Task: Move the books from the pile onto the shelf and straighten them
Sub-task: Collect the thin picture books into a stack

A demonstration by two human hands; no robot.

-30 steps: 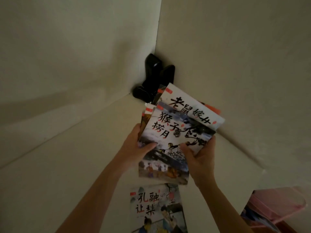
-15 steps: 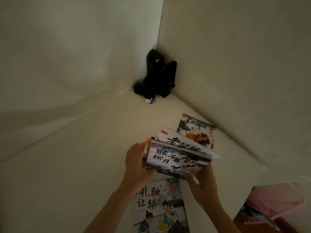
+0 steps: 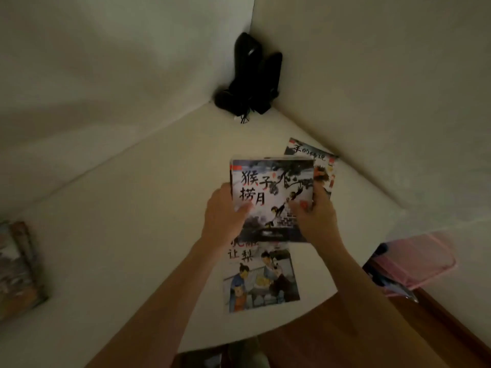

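I hold a squared-up stack of thin picture books (image 3: 271, 192) over the white shelf surface (image 3: 132, 235). Its top cover carries black calligraphy and monkeys. My left hand (image 3: 224, 216) grips the stack's left edge with the thumb on the cover. My right hand (image 3: 316, 213) grips its right edge the same way. Another book (image 3: 261, 277), showing several figures, lies flat below the stack, partly covered by it. A third book (image 3: 322, 166) lies flat behind the stack by the right wall, mostly hidden.
A black device with cords (image 3: 252, 78) stands in the far corner where the two white walls meet. A book pile (image 3: 16, 269) sits at the left edge. A pink transparent bin (image 3: 414, 264) and wooden floor (image 3: 318, 341) lie beyond the shelf's front right edge.
The fanned, tilted books have been squared into one neat stack, now turned cover-up and lowered toward the shelf. The book by the right wall came into view.
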